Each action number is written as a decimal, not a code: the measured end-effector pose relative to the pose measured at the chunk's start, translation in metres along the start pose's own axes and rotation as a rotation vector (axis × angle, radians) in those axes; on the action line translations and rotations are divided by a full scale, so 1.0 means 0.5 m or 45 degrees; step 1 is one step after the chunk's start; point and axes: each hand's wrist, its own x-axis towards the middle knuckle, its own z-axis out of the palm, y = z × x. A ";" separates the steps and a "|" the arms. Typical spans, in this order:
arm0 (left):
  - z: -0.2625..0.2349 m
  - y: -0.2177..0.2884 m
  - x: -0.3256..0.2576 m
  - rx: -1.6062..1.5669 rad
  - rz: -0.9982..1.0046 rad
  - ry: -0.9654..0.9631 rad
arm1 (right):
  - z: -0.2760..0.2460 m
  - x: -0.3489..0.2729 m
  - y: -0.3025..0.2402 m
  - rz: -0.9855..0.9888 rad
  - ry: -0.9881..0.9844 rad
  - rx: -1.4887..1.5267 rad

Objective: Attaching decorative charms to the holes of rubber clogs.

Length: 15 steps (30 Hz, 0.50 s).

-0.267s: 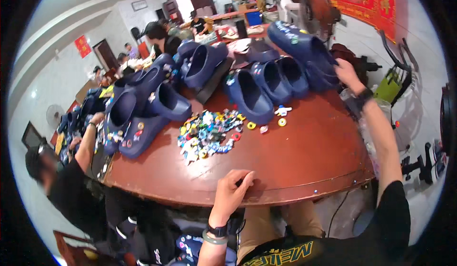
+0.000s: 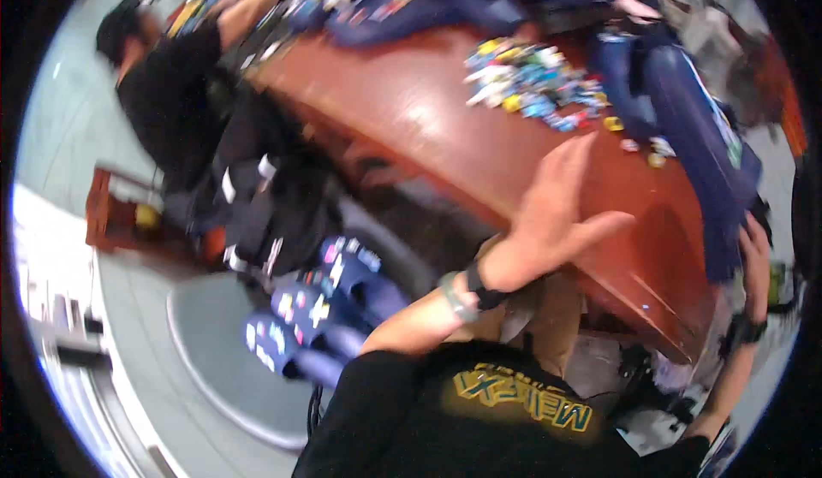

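1. The left hand is spread, thumb well apart from the fingers, holding nothing above the near edge of the reddish-brown table.
2. The right hand is at or just beside the lower end of a tilted navy clog on the table's right side, perhaps to steady it (blur hides any pinch; I cannot tell).
3. Colourful shoe charms lie heaped on the tabletop, probably for easy reach.
4. Decorated clogs sit lower, on a grey surface, presumably saving table room.
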 end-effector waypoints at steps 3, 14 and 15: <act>0.003 0.038 -0.033 -0.073 0.099 0.087 | 0.071 -0.066 -0.058 0.123 -0.176 -0.041; 0.032 0.003 -0.026 0.285 0.018 0.144 | 0.206 -0.208 -0.351 -0.806 -0.312 -0.235; 0.020 -0.009 -0.026 0.369 0.004 0.128 | 0.205 -0.227 -0.375 -0.844 -0.375 0.016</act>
